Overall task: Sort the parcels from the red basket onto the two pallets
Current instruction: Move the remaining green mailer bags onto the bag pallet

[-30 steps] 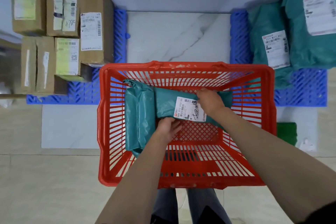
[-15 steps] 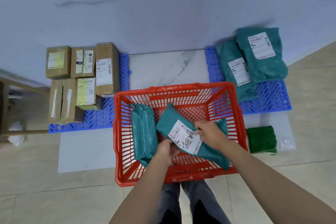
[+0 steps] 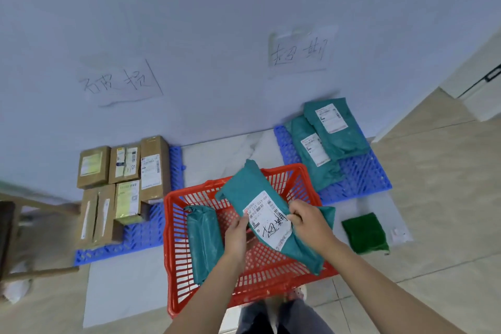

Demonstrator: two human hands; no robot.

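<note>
1. Two bare hands hold one teal mailer bag [image 3: 267, 214] above a red basket [image 3: 173, 257] that stands on the floor in front of the person.
2. On the bag's left edge, the left hand [image 3: 237, 236] has its fingers closed on the plastic.
3. At the right side of the bag's white shipping label [image 3: 267, 221], which carries a barcode and handwritten black marks, the right hand [image 3: 309, 222] has its fingers clamped on the bag.
4. Tilted, the held bag has its far end raised toward the wall and its near end hanging over the basket's right rim.
5. Inside the basket, along its left wall, lies a second teal bag [image 3: 204, 241].
6. Just right of the basket, on the floor, lies a dark green cloth-like square [image 3: 364, 233].
7. Farther left, a blue pallet [image 3: 141, 236] carries several brown cardboard boxes [image 3: 122, 184] with labels.
8. Farther right, another blue pallet [image 3: 363, 173] holds two teal labelled bags [image 3: 325, 138], one overlapping the other.
9. Between the pallets is a pale marbled floor tile [image 3: 225, 152].
10. On the wall behind, a handwritten paper sign [image 3: 119, 81] hangs above the left pallet, and another sign [image 3: 298, 53] above the right.
</note>
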